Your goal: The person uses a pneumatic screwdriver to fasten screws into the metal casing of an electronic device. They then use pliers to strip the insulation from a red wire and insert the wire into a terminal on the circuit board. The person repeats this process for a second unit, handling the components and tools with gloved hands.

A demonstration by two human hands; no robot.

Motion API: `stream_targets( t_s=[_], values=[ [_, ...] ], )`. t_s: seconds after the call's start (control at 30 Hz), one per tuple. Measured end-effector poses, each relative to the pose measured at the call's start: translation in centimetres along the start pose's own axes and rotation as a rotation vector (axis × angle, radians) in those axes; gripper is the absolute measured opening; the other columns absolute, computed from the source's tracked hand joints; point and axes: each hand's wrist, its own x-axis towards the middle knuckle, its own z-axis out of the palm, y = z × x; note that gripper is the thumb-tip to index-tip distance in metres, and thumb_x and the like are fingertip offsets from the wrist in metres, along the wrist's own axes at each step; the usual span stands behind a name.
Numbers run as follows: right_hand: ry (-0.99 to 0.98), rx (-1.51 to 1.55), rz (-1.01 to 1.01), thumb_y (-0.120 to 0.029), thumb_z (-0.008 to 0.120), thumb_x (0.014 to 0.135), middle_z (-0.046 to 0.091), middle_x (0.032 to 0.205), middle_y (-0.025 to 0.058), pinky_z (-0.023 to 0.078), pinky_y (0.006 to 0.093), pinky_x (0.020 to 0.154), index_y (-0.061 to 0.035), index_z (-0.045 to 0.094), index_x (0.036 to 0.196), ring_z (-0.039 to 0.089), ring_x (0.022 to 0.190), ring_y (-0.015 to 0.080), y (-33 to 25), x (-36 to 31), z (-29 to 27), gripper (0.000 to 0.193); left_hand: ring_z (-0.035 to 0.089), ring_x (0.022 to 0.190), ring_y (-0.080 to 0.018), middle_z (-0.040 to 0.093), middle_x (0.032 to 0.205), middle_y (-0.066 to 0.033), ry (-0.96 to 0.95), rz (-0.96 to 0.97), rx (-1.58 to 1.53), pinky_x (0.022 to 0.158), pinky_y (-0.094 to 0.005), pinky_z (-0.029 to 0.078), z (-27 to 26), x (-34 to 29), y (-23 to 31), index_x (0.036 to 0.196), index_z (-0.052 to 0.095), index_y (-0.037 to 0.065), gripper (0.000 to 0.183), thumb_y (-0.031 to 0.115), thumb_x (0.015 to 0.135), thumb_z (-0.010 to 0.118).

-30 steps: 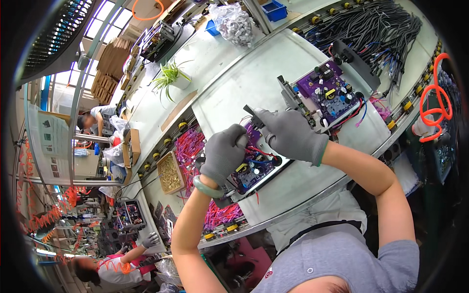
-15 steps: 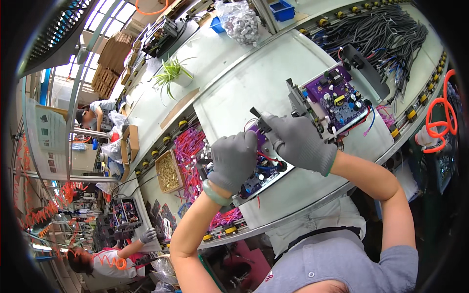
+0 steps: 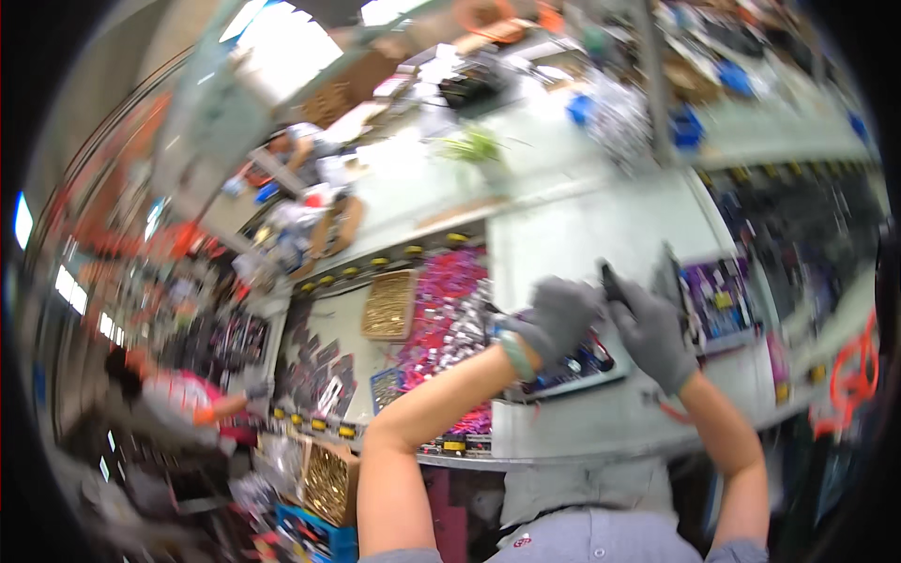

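Motion smears the picture. My left hand point(image 3: 561, 317), in a grey glove with a pale green bangle at the wrist, is closed over the left part of a circuit board point(image 3: 580, 371); what its fingers hold is hidden. My right hand point(image 3: 655, 340), also gloved, is closed around a dark upright part point(image 3: 614, 283) at the board's far edge. Whether that part is fixed to the board I cannot tell. Just right of this hand lies a second, purple circuit board point(image 3: 721, 298), with a dark plate point(image 3: 668, 274) standing along its left side.
Left of the white work panel point(image 3: 535, 230) lie pink and white wired connectors point(image 3: 446, 310) and a box of brass-coloured small parts point(image 3: 389, 305). Dark cables point(image 3: 812, 225) heap at right. A potted plant point(image 3: 474, 145) stands beyond. A co-worker point(image 3: 178, 394) is at far left.
The whole view has swung, so the bench and my hands appear farther right. Both hands stay at the same board, and the right one still grips the dark part.
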Motion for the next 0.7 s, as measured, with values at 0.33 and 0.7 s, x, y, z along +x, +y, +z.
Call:
stream_targets(
  t_s=[0.33,0.7],
  values=[
    [0.479,-0.334,-0.188,-0.018,0.058,0.095,0.062,0.11,0.0072,0.046,0.0269,0.077,0.0,0.055,0.129,0.051,0.08,0.0129,4.1,-1.8,-14.4,0.039,0.059,0.106,-0.0332,0.062,0.113,-0.0159,0.028,0.005,-0.316,0.094,-0.0453,0.042,-2.0,4.7,5.7,0.128,0.052,0.008,0.052,0.038,0.086,0.059],
    [0.167,0.349,0.309,-0.008,0.055,0.09,0.063,0.09,0.0,0.047,0.0248,0.068,0.0023,0.062,0.114,0.058,0.074,0.0082,10.7,-4.8,-16.9,0.027,0.068,0.081,-0.0383,0.064,0.111,-0.0226,-0.261,-0.123,-0.552,0.085,-0.0458,0.05,-2.4,3.8,4.4,0.135,0.046,0.008,0.058,0.041,0.089,0.056]
  ],
)
